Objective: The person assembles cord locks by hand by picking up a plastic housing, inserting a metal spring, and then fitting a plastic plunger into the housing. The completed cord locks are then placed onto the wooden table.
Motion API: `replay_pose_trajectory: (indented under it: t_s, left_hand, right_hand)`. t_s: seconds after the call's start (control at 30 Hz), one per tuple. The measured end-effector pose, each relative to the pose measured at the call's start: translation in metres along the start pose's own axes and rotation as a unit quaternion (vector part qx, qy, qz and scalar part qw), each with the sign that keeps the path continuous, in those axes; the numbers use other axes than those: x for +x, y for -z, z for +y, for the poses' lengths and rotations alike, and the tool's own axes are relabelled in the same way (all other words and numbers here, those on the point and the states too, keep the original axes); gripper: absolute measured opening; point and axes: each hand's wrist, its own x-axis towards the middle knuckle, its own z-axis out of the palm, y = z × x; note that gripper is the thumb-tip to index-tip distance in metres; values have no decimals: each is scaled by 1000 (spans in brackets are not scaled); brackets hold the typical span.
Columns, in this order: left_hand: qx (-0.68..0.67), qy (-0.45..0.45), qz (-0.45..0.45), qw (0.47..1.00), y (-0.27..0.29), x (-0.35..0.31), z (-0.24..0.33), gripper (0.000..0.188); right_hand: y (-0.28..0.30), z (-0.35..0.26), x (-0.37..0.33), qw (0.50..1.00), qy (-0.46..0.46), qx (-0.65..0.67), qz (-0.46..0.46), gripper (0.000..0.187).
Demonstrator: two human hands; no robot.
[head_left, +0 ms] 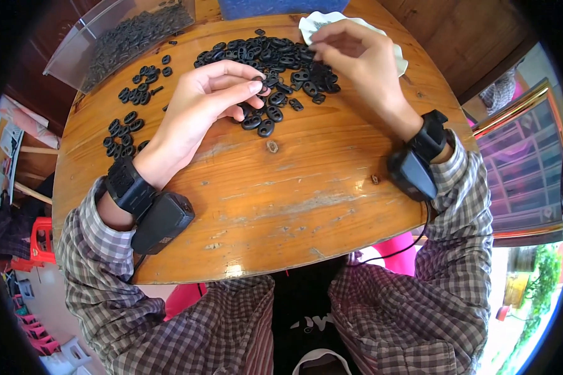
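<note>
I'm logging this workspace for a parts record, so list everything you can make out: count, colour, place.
Table: one, orange-brown, centre.
Two-holed pieces: many, black, piled toward the far side, smaller groups at left.
Clear tub: one, transparent, far left, holding small black parts.
Blue container: one, blue, far edge.
Scalloped dish: one, white, far right.
Plastic seats: several, red and pink, left background.
Patterned panel: one, purplish, right background.
Wrist devices: two, black, one left, one right.
Checked sleeves: two, grey and white, both sides.
Left hand: one, bare, above the table, fingers pinching a small black piece.
Right hand: one, bare, at the dish, hold unclear.
</note>
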Motion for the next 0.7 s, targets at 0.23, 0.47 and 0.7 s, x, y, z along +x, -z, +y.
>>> replay_pose_trajectory:
  t_s: [0.23,0.47,0.7]
  left_hand:
    - [17,8,-10,1000,-1,-1,1,24]
    - [17,5,-20,1000,-2,1,1,23]
    - [13,6,-23,1000,0,-1,0,21]
  right_hand:
    - [-23,-26,-19,971,-95,190,-108,11]
    - [-24,-23,-22,959,-106,227,-131,10]
    - [-26,-22,-21,954,-107,237,-148,13]
